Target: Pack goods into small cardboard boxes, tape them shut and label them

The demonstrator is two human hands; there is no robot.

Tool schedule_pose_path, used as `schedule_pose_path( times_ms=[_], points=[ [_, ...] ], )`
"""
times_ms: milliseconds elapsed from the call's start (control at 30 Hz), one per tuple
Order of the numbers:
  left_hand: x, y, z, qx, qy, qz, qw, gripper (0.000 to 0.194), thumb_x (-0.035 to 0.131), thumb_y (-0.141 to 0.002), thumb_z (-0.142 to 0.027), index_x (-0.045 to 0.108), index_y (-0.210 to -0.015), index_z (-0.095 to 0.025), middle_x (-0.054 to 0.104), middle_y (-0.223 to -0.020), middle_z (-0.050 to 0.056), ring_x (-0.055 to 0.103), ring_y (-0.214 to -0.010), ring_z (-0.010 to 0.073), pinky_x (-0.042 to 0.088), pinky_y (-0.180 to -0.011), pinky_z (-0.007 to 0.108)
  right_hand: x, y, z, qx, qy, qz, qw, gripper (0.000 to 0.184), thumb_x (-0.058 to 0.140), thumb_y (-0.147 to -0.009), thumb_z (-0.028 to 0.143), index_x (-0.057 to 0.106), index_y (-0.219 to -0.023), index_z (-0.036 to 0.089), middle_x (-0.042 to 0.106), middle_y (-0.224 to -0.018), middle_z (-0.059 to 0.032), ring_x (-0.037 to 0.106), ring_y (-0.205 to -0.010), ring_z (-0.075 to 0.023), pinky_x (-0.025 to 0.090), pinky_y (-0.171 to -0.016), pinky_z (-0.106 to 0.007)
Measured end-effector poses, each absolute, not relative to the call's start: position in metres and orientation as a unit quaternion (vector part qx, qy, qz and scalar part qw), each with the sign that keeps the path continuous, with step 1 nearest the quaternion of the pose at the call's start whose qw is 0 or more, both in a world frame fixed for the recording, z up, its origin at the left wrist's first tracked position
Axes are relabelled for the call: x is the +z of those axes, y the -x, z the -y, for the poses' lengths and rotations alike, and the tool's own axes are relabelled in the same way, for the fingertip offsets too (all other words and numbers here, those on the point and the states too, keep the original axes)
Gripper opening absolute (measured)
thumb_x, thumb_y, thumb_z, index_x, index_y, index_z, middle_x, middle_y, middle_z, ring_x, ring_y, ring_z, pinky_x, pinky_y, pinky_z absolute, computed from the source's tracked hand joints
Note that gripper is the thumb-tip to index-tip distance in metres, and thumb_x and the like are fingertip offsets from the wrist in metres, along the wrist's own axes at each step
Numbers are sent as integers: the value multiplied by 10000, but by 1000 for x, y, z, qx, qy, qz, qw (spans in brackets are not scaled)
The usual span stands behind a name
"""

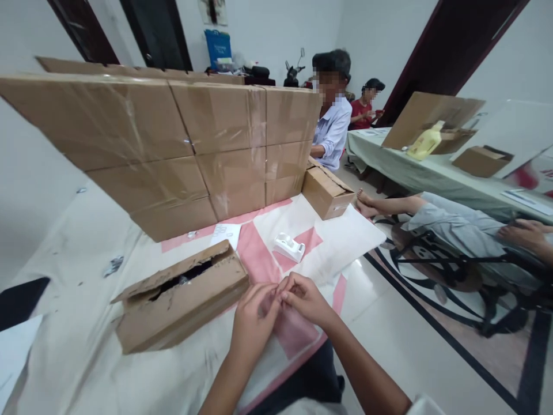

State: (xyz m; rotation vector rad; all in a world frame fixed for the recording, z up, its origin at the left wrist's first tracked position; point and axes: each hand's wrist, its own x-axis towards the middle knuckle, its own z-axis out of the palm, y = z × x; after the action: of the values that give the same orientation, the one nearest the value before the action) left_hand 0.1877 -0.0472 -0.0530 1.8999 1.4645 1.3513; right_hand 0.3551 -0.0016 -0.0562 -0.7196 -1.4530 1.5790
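My left hand point(256, 316) and my right hand point(306, 297) meet at the fingertips above the near edge of the table. Both are closed in a pinch, and whatever lies between the fingers is too small or hidden to make out. Just beyond them a white tape dispenser point(288, 248) rests on the pink and white cloth point(259, 253). To the left of my left hand lies a long cardboard box point(185, 311), its torn top flaps partly raised over a dark slot. A white paper point(225, 234) with printed shapes sits behind that box.
A tall wall of taped cardboard boxes point(228, 144) stands across the far side. A smaller carton point(328, 190) is at its right end, near a person in a light shirt point(336, 127). Crumpled scraps point(113, 266) lie left. Another person's legs point(453, 219) extend at right.
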Motion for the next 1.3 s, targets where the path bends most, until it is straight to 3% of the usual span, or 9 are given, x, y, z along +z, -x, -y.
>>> schedule_pose_path(
  times_ms=[133,267,367,467,600,733,1033,1200,1300],
  points=[
    [-51,-169,72,509,-672,-529,95,77,640,-939,-259,716,-937,-244,744,-952,25,690,-891,199,544,-830,336,-56,-336,22,604,265,634,405,283,695,-936,433,535,-835,223,668,-890,-35,619,-696,-145,500,-649,-288],
    [-48,-155,91,520,-643,-548,124,102,621,-951,-258,681,-872,-237,711,-941,18,675,-894,174,533,-780,285,-54,-323,36,547,233,704,389,184,591,-1005,382,571,-923,219,673,-1073,-76,630,-833,-157,510,-726,-290],
    [-42,-146,105,549,-609,-560,117,128,604,-961,-266,657,-852,-228,686,-957,22,661,-903,162,531,-782,268,-52,-316,42,552,252,701,375,163,547,-1025,385,556,-998,225,659,-1193,-82,602,-676,-101,497,-638,-262],
    [-37,-137,116,569,-595,-561,84,118,609,-961,-280,646,-867,-218,683,-1003,36,665,-976,174,535,-869,297,-49,-313,49,567,257,688,373,190,549,-1024,402,522,-961,225,669,-1170,-69,560,-565,-69,465,-566,-245],
    [-33,-127,122,522,-639,-558,85,146,615,-962,-289,701,-1072,-245,678,-1105,58,657,-1067,198,534,-931,337,-40,-310,59,554,219,720,355,145,520,-1036,346,511,-948,231,657,-1062,-46,572,-631,-100,480,-627,-268],
    [-31,-119,124,477,-675,-560,60,121,624,-956,-264,744,-973,-259,672,-1062,50,644,-1018,198,526,-901,334,-34,-306,63,465,211,797,323,96,463,-1025,205,534,-970,240,579,-833,-1,587,-756,-155,470,-728,-291],
    [-26,-125,134,428,-686,-588,-31,114,542,-980,-195,642,-927,-209,656,-1014,53,615,-947,196,476,-835,344,-44,-292,57,416,263,816,304,112,432,-1040,248,543,-1027,242,694,-986,-48,644,-744,-175,468,-703,-303],
    [-26,-115,141,468,-648,-597,-60,111,525,-977,-164,623,-949,-209,624,-1038,58,619,-990,194,471,-870,342,-39,-281,44,243,416,823,300,168,479,-1012,297,566,-1114,195,732,-1003,-126,677,-794,-276,464,-696,-376],
    [-7,-88,142,477,-633,-608,-40,90,556,-962,-201,616,-897,-217,612,-1043,52,621,-1025,200,473,-913,343,-18,-275,24,142,392,839,349,242,445,-1016,285,589,-1163,156,720,-1070,-167,661,-933,-318,499,-802,-435]
  ],
)
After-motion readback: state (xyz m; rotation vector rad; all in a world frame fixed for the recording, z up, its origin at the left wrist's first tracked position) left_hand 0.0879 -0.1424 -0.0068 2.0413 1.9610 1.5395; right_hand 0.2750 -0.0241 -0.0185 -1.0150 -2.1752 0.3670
